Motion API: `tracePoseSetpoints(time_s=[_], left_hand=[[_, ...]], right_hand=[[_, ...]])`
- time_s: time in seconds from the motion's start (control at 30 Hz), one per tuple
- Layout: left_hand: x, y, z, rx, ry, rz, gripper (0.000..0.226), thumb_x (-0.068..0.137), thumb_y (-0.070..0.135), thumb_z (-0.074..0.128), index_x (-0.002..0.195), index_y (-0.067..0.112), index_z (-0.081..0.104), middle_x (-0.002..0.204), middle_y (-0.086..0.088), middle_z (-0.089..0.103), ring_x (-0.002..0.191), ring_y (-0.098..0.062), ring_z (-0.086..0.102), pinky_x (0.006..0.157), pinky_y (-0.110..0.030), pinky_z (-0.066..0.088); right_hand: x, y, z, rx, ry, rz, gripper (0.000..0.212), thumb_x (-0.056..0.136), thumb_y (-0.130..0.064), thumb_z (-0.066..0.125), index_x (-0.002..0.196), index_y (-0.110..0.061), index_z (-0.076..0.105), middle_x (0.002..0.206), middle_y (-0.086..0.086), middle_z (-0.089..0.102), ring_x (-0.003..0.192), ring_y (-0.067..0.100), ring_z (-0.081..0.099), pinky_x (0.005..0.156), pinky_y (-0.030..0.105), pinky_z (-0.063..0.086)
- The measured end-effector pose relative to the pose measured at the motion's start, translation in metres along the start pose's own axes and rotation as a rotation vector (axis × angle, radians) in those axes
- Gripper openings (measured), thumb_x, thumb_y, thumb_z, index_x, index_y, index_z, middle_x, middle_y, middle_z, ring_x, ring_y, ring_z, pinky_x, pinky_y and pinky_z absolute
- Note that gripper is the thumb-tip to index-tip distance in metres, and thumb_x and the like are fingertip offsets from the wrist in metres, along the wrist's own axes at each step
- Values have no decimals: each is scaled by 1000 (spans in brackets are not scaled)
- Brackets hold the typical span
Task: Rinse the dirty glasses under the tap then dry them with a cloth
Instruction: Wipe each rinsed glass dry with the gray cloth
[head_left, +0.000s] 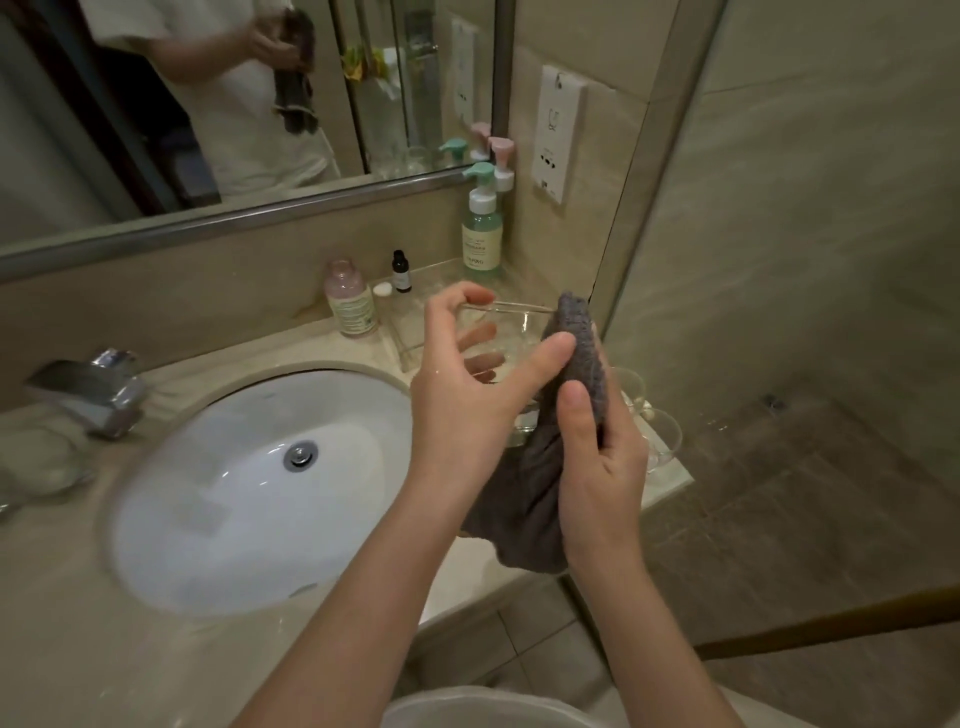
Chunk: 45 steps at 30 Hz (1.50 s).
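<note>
A clear drinking glass (511, 332) is held above the right side of the counter, with the fingers and thumb of my left hand (470, 384) curled round it. A grey cloth (582, 358) lies against the glass's right side and hangs down below my hands. My right hand (597, 457) grips the cloth, thumb on its front. Two more clear glasses (657, 431) stand on the counter's right end, partly hidden behind my right hand. The chrome tap (98, 389) sits at the left of the white sink (208, 499); no water is visible running.
A pink bottle (350, 301), a small dark bottle (401, 271) and green and pink pump bottles (482, 228) stand against the back wall. A clear tray (410, 343) lies behind my hands. A glass shower wall (779, 260) bounds the counter on the right. A mirror (208, 104) hangs above.
</note>
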<state>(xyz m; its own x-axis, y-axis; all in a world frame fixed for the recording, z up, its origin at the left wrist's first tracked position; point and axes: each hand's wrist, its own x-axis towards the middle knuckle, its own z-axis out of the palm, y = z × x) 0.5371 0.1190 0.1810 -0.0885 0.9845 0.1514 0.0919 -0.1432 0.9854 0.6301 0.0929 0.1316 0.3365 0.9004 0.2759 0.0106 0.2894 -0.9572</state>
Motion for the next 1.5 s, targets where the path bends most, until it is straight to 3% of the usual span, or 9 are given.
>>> tracePoseSetpoints(time_s=[0.23, 0.47, 0.67, 0.8, 0.97, 1.13, 1.3, 1.4, 1.5], left_hand=[[-1, 0, -10, -361, -166, -196, 39, 66, 50, 73, 103, 42, 62, 121, -9, 67, 106, -25, 68, 97, -46, 51], [-5, 0, -2, -87, 23, 61, 35, 84, 64, 50, 118, 58, 51, 111, 31, 61, 109, -1, 60, 97, -27, 50], [-5, 7, 3, -191, -37, 16, 56, 64, 42, 85, 108, 41, 51, 104, -1, 71, 91, -7, 70, 74, -20, 55], [1, 11, 4, -493, -203, -134, 61, 67, 48, 71, 120, 23, 56, 118, -20, 68, 104, -29, 66, 100, -48, 50], [2, 10, 10, -137, -41, 57, 54, 70, 70, 51, 120, 49, 54, 99, 21, 63, 98, 4, 60, 90, -17, 47], [-10, 12, 20, -27, -12, 158, 43, 77, 63, 59, 116, 62, 40, 120, 15, 60, 113, -2, 59, 93, -28, 49], [3, 15, 12, -318, -142, 50, 54, 70, 33, 78, 115, 36, 49, 102, 8, 73, 102, -14, 70, 79, -26, 56], [7, 11, 13, -548, -234, -81, 59, 70, 44, 67, 124, 29, 48, 108, -6, 74, 104, -25, 70, 90, -44, 55], [9, 6, 17, -401, -70, -58, 63, 62, 59, 62, 120, 38, 45, 112, -3, 66, 102, -17, 66, 91, -35, 51]], right_hand=[[2, -1, -6, 204, -20, 156, 34, 79, -52, 56, 100, -32, 73, 103, -2, 74, 102, 18, 69, 87, 35, 55], [0, -8, -7, 168, 7, 93, 47, 83, -49, 57, 122, -24, 67, 120, 3, 69, 118, 24, 62, 102, 54, 46], [1, -16, -9, 126, -6, 43, 61, 84, -49, 55, 131, -11, 58, 126, 7, 65, 122, 23, 59, 104, 51, 45], [5, -16, -15, 262, -38, 112, 35, 80, -49, 57, 105, -30, 73, 106, 0, 74, 105, 18, 68, 88, 33, 55], [7, -17, -20, 245, 36, 108, 50, 81, -50, 59, 118, -18, 68, 116, 5, 71, 114, 25, 64, 101, 51, 48], [9, -20, -19, 98, 10, 7, 68, 85, -55, 59, 135, -10, 56, 133, 11, 61, 128, 28, 54, 106, 56, 41], [13, -23, -17, 182, 33, 36, 60, 78, -62, 66, 122, -21, 67, 121, 5, 68, 118, 25, 61, 98, 47, 49], [17, -23, -18, 252, -1, 77, 39, 77, -60, 67, 104, -33, 73, 106, 2, 72, 106, 25, 66, 89, 41, 53], [17, -20, -19, 237, 20, 79, 41, 80, -53, 62, 109, -27, 72, 111, 4, 71, 111, 28, 63, 99, 52, 48]])
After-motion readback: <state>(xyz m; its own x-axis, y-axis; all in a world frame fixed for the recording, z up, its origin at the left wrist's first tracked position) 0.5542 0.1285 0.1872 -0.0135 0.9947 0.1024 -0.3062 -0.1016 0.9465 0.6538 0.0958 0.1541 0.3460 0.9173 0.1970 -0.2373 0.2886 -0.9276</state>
